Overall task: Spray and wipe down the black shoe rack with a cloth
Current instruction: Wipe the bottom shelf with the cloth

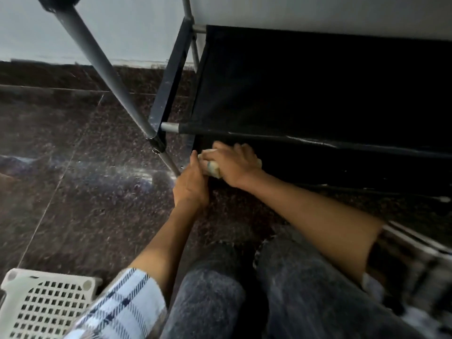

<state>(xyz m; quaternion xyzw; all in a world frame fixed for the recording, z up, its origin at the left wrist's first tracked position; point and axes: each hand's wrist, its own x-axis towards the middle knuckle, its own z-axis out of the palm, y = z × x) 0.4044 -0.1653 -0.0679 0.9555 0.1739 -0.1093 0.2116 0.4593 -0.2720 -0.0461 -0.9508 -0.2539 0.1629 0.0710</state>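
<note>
Under the shoe rack's (305, 94) shelf, both hands (220, 167) grip the cloth (214, 170).

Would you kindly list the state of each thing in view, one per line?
shoe rack: standing on the floor, shelf in view bare.
cloth: bunched, pressed low on the rack under the shelf's front bar.
right hand: on top of the cloth, fingers curled over it.
left hand: beside the right hand, fingertips touching the cloth; grip unclear.
white basket: on the floor at lower left, contents not visible.
</note>
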